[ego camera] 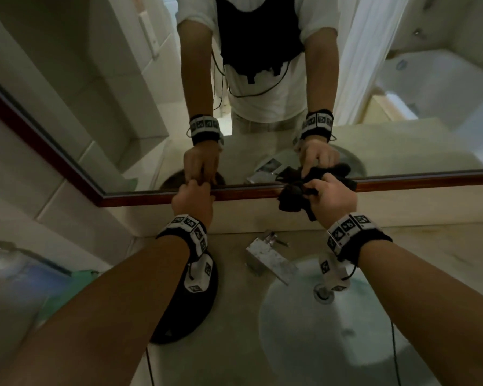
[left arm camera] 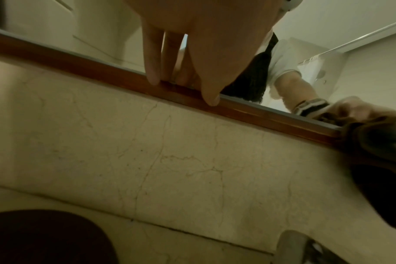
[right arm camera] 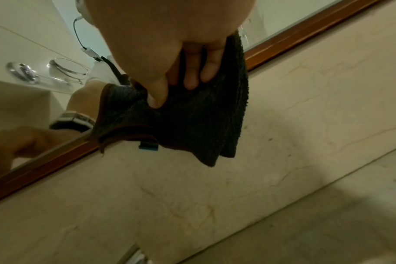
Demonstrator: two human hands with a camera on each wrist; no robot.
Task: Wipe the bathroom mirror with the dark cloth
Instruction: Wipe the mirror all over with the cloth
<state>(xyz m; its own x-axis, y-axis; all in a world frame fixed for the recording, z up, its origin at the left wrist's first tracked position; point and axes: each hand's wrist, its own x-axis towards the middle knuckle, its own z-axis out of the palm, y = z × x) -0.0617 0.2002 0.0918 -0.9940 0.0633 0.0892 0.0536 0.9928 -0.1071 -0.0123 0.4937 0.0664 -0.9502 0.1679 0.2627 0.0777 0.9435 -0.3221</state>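
The right hand [ego camera: 332, 199] clutches the cloth [ego camera: 293, 199] at the mirror's [ego camera: 129, 112] bottom frame; the glass lies above, toward the picture's top. The left hand's [ego camera: 191, 200] straight fingers rest on the frame.

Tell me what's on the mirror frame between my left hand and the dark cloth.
Nothing: in the head view the wooden frame runs bare from the left hand to the dark cloth that the right hand grips.

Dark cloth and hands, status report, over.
Right hand grips the dark cloth, bunched at the mirror's wooden frame. Left hand empty, fingertips on the frame. Nothing blocking the glass.
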